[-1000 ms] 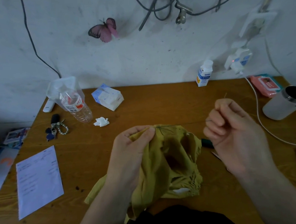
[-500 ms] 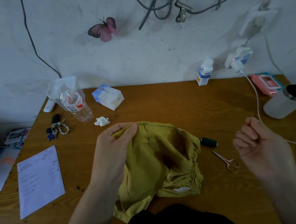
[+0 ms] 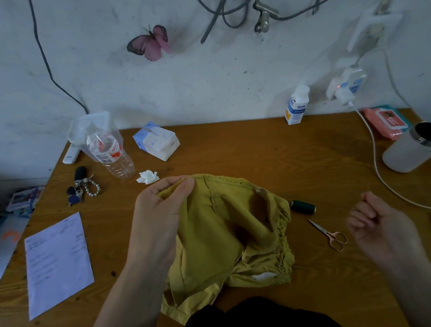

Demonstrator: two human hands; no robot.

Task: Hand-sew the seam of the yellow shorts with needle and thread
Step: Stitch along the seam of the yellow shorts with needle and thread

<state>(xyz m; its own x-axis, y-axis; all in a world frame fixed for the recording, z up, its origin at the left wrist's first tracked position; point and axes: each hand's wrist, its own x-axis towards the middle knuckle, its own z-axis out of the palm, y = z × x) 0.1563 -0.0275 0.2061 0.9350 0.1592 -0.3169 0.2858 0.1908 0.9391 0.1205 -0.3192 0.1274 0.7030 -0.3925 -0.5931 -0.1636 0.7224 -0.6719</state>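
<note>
- Head view: a wooden table [image 3: 234,148] stands against a scuffed white wall [image 3: 214,83], where a pink butterfly [image 3: 150,42] is stuck beside hanging grey cables [image 3: 221,5].
- The yellow shorts [image 3: 217,237] lie crumpled at the near middle of the table, with the stitched seam [image 3: 224,181] along their far edge.
- The left hand [image 3: 161,211] pinches the seam's left end between thumb and fingertips.
- The right hand [image 3: 374,221] is held well to the right, off the cloth, fingers curled and pinching a needle [image 3: 368,187] that shows only as a faint sliver.
- Just right of the shorts lie a dark thread spool [image 3: 302,206] and scissors [image 3: 329,235].
- On the left lie a paper sheet [image 3: 59,265], keys [image 3: 81,189] and a plastic bottle [image 3: 112,158].
- At the back right are a pink wipes pack [image 3: 387,122] and a white tumbler [image 3: 415,147].
</note>
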